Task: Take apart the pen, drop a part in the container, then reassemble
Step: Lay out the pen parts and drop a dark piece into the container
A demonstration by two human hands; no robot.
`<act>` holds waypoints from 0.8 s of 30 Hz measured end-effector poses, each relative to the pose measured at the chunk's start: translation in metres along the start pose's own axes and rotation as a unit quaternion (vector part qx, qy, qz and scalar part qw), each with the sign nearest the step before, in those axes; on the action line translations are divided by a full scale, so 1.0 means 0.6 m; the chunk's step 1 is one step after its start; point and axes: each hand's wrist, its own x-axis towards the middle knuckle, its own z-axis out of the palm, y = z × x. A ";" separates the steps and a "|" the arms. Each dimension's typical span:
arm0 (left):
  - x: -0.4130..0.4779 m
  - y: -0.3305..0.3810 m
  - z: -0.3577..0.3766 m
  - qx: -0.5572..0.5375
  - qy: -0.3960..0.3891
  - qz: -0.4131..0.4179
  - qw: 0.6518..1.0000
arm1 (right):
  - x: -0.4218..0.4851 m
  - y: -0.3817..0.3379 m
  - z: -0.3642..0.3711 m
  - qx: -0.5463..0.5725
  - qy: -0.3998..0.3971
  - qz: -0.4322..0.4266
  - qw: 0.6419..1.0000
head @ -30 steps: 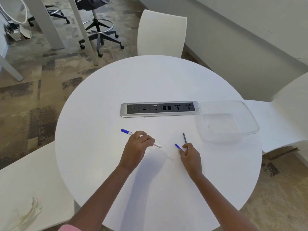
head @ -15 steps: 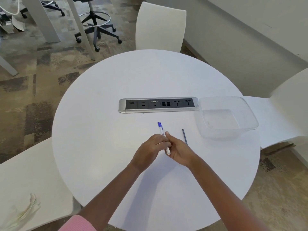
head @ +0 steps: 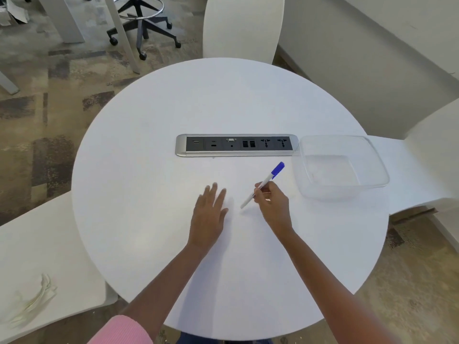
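Observation:
My right hand (head: 273, 207) grips a white pen (head: 263, 184) by its barrel. The pen is tilted, its blue end up and pointing toward the clear plastic container (head: 372, 150) at the table's right side. The pen's white lower end hangs just above the tabletop. My left hand (head: 210, 212) lies flat on the white round table (head: 149, 170), fingers spread, holding nothing, a short way left of the pen. The thin dark refill seen earlier is out of sight. Nothing shows inside the container.
A silver and black power socket strip (head: 236, 145) is set into the table behind the hands, touching the container's left rim. White chairs stand at the far side (head: 243, 26), the right (head: 434, 145) and the near left (head: 37, 256).
The pen passed from my left hand to my right hand, which carried it rightward toward the container. My left hand let go, opened and settled flat on the table.

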 end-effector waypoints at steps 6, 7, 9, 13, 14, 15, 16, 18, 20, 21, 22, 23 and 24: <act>-0.009 -0.042 0.043 0.084 -0.072 -0.077 0.991 | -0.016 -0.001 0.009 -0.127 -0.015 -0.133 0.983; -0.010 -0.046 0.047 0.088 -0.074 -0.077 0.990 | -0.019 0.000 0.011 -0.138 -0.018 -0.147 0.979; -0.012 -0.051 0.052 0.085 -0.074 -0.075 0.991 | -0.023 0.003 0.013 -0.153 -0.019 -0.167 0.974; -0.013 -0.053 0.052 0.073 -0.056 -0.059 0.994 | -0.025 0.008 0.014 -0.174 -0.035 -0.156 0.972; -0.014 -0.053 0.050 0.072 -0.054 -0.058 0.994 | -0.026 0.008 0.014 -0.178 -0.036 -0.151 0.972; -0.014 -0.053 0.049 0.071 -0.052 -0.057 0.995 | -0.026 0.008 0.013 -0.178 -0.031 -0.152 0.972; -0.014 -0.052 0.048 0.070 -0.050 -0.056 0.995 | -0.027 0.008 0.013 -0.174 -0.022 -0.159 0.972; -0.013 -0.052 0.048 0.065 -0.045 -0.055 0.995 | -0.029 0.006 0.013 -0.170 -0.010 -0.170 0.971; -0.013 -0.051 0.048 0.059 -0.036 -0.057 0.996 | -0.028 0.006 0.014 -0.183 -0.023 -0.163 0.969; -0.013 -0.051 0.048 0.055 -0.029 -0.059 0.996 | -0.027 0.006 0.015 -0.194 -0.035 -0.155 0.968; -0.013 -0.050 0.048 0.052 -0.025 -0.061 0.996 | -0.025 0.006 0.015 -0.202 -0.043 -0.148 0.967; -0.013 -0.050 0.048 0.051 -0.022 -0.063 0.996 | -0.024 0.006 0.015 -0.206 -0.042 -0.146 0.967; -0.013 -0.050 0.048 0.051 -0.023 -0.065 0.996 | -0.024 0.006 0.015 -0.204 -0.034 -0.151 0.967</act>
